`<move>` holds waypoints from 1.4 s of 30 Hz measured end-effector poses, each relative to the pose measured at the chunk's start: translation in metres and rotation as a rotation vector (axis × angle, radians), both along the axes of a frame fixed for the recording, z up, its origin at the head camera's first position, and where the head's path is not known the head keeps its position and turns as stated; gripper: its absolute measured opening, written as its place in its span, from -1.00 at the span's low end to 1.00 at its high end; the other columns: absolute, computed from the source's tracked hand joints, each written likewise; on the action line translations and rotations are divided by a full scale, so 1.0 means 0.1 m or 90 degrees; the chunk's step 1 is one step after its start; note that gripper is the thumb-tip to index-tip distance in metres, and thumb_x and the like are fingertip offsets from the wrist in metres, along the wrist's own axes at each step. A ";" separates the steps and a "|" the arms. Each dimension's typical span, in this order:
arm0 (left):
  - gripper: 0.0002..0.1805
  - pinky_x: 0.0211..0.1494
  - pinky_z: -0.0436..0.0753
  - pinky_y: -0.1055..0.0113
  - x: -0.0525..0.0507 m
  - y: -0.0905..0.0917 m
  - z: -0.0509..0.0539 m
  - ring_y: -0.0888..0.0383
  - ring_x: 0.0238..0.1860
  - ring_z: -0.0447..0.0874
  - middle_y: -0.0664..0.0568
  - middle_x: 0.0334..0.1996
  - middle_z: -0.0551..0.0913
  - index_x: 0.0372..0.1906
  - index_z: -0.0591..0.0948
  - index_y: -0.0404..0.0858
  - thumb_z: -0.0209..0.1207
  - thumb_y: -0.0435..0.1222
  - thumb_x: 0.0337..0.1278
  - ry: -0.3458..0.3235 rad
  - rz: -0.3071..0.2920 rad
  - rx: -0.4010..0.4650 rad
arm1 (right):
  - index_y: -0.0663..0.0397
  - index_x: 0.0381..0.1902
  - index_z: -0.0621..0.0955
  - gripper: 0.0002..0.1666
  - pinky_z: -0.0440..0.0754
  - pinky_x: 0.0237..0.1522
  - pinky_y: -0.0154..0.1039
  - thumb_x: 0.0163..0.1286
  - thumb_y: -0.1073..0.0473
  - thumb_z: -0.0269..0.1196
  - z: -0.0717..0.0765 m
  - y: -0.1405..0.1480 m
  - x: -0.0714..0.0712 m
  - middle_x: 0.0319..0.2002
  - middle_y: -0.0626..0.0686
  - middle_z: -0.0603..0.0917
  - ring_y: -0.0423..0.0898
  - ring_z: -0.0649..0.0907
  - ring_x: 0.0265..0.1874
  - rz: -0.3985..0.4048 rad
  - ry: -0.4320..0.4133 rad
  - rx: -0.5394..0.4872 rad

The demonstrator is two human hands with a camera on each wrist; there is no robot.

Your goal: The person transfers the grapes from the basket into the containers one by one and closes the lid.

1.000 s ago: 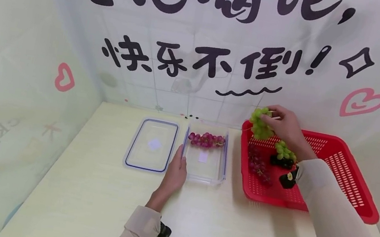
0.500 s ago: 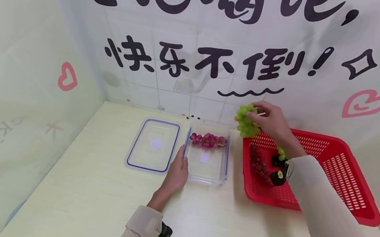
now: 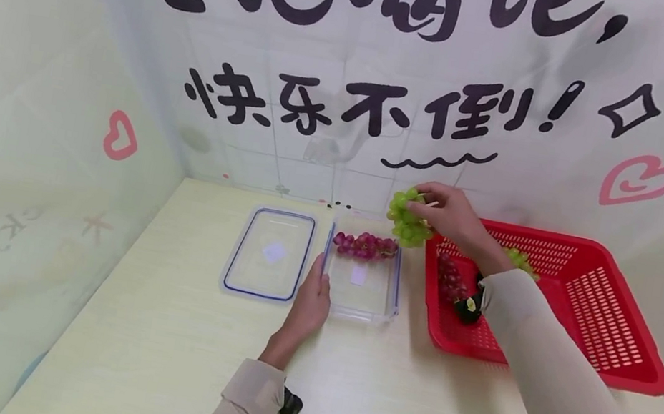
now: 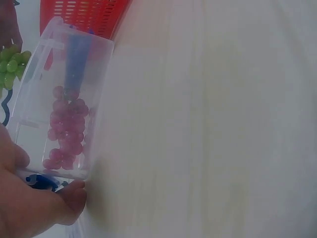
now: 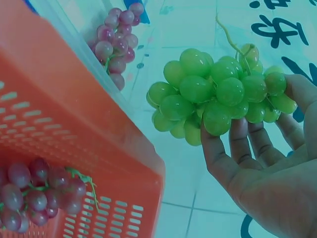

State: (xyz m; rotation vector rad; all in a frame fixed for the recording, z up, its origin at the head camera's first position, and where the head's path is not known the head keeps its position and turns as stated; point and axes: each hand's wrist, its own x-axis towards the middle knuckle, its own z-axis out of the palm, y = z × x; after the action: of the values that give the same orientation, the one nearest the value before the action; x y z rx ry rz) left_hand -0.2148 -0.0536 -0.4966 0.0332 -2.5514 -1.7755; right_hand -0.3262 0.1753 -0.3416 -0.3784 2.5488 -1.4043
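My right hand [image 3: 452,220] pinches a bunch of green grapes [image 3: 409,221] in the air, between the clear container and the red basket. In the right wrist view the fingers curl round the green grapes [image 5: 208,91]. The clear container [image 3: 373,293] stands on the table with pink grapes [image 3: 365,245] across its far end. My left hand [image 3: 308,305] grips the container's left side; the left wrist view shows the thumb and fingers [image 4: 74,201] at its wall, with the pink grapes [image 4: 67,129] inside.
A lid with a blue seal [image 3: 268,253] lies left of the container. On the right, the red basket [image 3: 612,309] holds dark red grapes [image 3: 452,278], green grapes [image 3: 521,261] and something black, partly hidden by my right arm. A printed sheet [image 3: 333,33] hangs behind the table.
My right hand has carried the green grapes leftward from over the basket to beside the container's far right corner. My left hand keeps its grip on the container.
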 end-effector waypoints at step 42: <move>-0.43 0.55 0.10 -0.09 0.00 -0.01 0.00 -0.22 0.53 0.02 -0.35 0.52 0.06 0.55 -0.04 -0.42 -0.30 -0.39 0.56 0.011 -0.006 -0.008 | 0.03 0.13 0.60 -0.61 0.72 -0.02 -0.03 0.40 0.07 0.29 -0.25 -0.39 -0.03 -0.01 0.18 0.61 0.06 0.62 -0.09 0.178 -0.139 0.079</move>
State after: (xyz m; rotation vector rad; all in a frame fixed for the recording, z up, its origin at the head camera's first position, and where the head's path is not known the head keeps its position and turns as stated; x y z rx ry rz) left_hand -0.2148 -0.0548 -0.4968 0.0056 -2.5555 -1.7549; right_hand -0.3293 0.1361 -0.3661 -0.5070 2.2892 -1.1155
